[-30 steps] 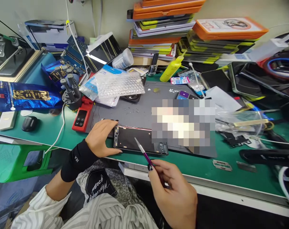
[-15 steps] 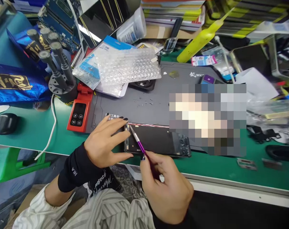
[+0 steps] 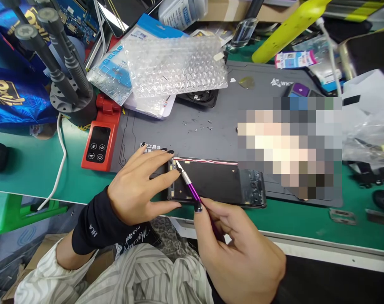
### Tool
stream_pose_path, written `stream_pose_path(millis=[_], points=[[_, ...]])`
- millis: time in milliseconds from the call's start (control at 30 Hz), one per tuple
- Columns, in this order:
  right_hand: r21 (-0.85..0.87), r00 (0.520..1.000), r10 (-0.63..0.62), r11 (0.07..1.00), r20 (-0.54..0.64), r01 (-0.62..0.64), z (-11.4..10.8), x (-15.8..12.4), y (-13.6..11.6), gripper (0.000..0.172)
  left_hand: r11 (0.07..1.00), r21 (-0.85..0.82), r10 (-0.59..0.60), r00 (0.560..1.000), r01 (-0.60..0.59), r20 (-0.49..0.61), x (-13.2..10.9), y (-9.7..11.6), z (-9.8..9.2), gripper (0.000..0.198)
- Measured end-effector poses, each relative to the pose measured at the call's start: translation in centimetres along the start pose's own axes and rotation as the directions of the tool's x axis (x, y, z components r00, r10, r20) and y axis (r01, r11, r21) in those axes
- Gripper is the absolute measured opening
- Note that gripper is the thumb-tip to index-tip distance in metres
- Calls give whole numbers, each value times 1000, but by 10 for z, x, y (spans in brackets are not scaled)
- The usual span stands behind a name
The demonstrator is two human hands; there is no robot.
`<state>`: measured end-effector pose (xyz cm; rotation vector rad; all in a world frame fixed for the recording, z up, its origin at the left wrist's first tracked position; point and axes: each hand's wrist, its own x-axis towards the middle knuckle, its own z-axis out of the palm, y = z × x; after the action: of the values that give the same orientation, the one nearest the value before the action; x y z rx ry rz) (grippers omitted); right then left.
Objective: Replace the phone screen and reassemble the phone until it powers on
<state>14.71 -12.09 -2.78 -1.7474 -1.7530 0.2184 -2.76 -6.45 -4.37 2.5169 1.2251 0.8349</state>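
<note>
Head view: phone frame (image 3: 207, 181) at left hand (image 3: 131, 192), beyond right hand (image 3: 242, 249).

Bubble wrap (image 3: 179, 67) overlaps a blue-and-white packet (image 3: 114, 71) near a yellow bottle (image 3: 283, 31), as a green stool (image 3: 5, 215) stands by the workbench (image 3: 30, 179).

Bright light glints off bubble wrap (image 3: 179, 65), pixelation hides part of the mat (image 3: 160, 131), and the view's right edge blurs.
</note>
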Motion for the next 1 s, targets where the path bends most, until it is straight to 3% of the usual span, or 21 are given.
stream_pose_path(millis=[600, 867, 1000], points=[[1, 1000, 2, 1000, -31, -2, 6, -6, 6, 5, 1000, 10, -5, 1000, 5, 14, 1, 0, 0, 39], [134, 986, 131, 981, 99, -144, 5, -7, 10, 7, 1000, 13, 7, 1000, -7, 2, 1, -1, 1, 41], [94, 997, 70, 993, 38, -74, 7, -7, 8, 6, 1000, 20, 5, 1000, -6, 6, 2, 0, 1, 40]])
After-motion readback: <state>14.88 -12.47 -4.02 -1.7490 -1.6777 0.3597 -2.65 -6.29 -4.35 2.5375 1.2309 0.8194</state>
